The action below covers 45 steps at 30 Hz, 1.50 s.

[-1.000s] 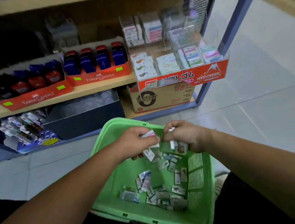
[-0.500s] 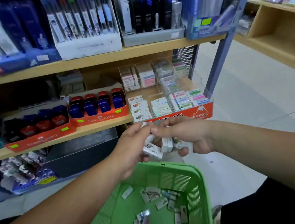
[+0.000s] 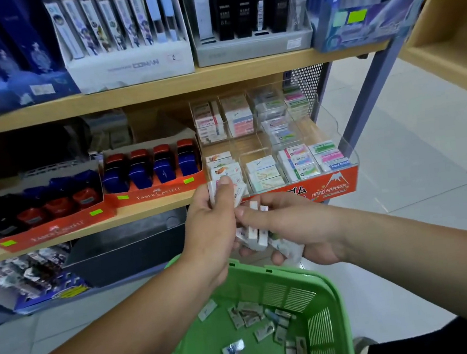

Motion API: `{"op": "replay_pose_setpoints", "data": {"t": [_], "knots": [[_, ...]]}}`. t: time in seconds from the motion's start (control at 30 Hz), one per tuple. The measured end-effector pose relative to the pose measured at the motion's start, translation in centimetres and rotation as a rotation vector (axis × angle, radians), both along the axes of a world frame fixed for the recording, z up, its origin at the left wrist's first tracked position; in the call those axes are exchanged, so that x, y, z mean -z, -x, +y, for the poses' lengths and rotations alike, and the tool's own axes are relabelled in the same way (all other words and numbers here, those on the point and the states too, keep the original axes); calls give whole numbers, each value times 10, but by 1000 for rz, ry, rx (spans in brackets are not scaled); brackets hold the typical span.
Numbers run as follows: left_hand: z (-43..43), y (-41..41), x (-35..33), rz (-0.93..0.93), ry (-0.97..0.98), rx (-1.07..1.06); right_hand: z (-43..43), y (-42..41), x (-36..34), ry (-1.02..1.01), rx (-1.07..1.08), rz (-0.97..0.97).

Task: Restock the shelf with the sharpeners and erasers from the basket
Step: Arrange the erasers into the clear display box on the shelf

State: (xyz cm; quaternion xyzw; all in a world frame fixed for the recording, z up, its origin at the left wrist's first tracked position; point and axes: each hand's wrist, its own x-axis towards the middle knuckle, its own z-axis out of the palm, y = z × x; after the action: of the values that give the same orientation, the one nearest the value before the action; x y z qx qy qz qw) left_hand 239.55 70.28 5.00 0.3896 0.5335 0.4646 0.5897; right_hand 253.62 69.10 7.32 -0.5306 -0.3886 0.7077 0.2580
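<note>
My left hand (image 3: 212, 217) pinches a couple of white erasers (image 3: 238, 192) and holds them up at the front left corner of the clear eraser display (image 3: 342, 184). My right hand (image 3: 294, 228) grips a bunch of white erasers (image 3: 255, 233) just below, above the green basket (image 3: 325, 286). Several wrapped erasers (image 3: 249, 319) lie loose on the basket floor. Red Faber-Castell trays with blue and red sharpeners (image 3: 152, 169) stand on the middle shelf (image 3: 148, 210), left of the display.
The display's compartments hold stacks of boxed erasers (image 3: 298, 163). Boxes of pens (image 3: 130, 63) fill the upper shelf. A dark bin (image 3: 126, 248) and packaged goods (image 3: 35, 274) sit on the bottom shelf. A blue steel post (image 3: 367, 81) stands right of the display, tiled floor beyond.
Both hands rose out of the basket with erasers and moved up to the display's front. My left hand has taken erasers apart from the right hand's bunch. My view tilted up.
</note>
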Motion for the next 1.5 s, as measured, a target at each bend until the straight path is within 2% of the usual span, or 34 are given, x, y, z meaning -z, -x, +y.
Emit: {"op": "replay_pose_setpoints", "data": {"t": [0.07,0.23,0.4,0.57,0.77,0.83,0.97,1.07,1.27,1.5], "knots": [[4,2,-2,-22,-6,10,4,-3,-4,9,-7,47],[20,19,-9,48,-93,8,19,-9,-3,-1,135,-26],[32,33,-13,110,-27,-3,34,-21,-6,-6,333,66],[24,24,-11,154,-46,159,35,-17,-10,-27,270,94],[14,5,-12,174,-124,188,29,-3,-2,-46,160,186],[12,6,-13,118,-78,215,29,-4,-4,-63,194,173],[15,11,-22,-168,54,340,32,-13,-7,-118,267,151],[16,13,-26,-252,73,398,33,-18,-9,-169,268,130],[20,15,-20,-183,61,431,34,-27,-10,-200,279,107],[23,5,-22,8,-66,386,28,-32,-8,-143,358,141]]}}
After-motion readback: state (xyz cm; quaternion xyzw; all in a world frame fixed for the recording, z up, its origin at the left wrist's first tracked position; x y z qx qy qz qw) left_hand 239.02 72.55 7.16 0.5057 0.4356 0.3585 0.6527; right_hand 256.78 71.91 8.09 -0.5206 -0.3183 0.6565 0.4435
